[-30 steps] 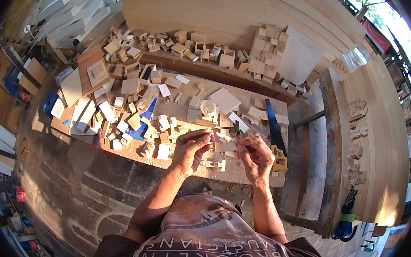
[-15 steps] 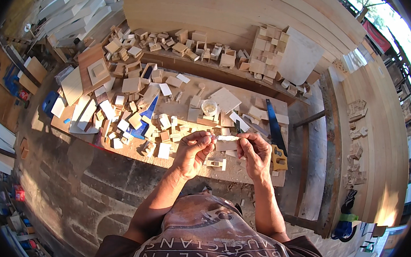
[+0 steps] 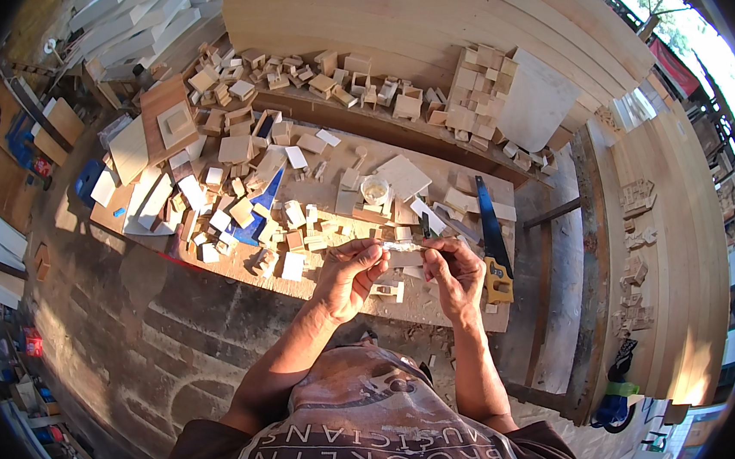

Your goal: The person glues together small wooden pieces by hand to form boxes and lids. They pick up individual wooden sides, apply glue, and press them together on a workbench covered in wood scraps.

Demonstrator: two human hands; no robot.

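Over the near edge of the workbench (image 3: 352,304), both hands hold a small, slim wooden piece (image 3: 403,246) level between them. My left hand (image 3: 354,275) pinches its left end between thumb and fingers. At its right end, the fingertips of my right hand (image 3: 456,274) are closed on it. Its upper face looks whitish and uneven; I cannot tell what coats it. A flat wooden block (image 3: 408,260) shows just below it, and whether that is held too is unclear. A small wooden assembly (image 3: 387,292) lies on the bench beneath my hands.
A handsaw (image 3: 495,245) with a yellow handle lies right of my right hand. Beyond my hands stands a round tub (image 3: 375,191). Loose wooden blocks (image 3: 245,211) and a blue triangular piece (image 3: 264,210) cover the bench's left side. Stacked boards (image 3: 678,231) stand at the right.
The wooden piece has tilted slightly between my fingers, and my left fingertips have shifted a little on its end. Both arms stay nearly in place.
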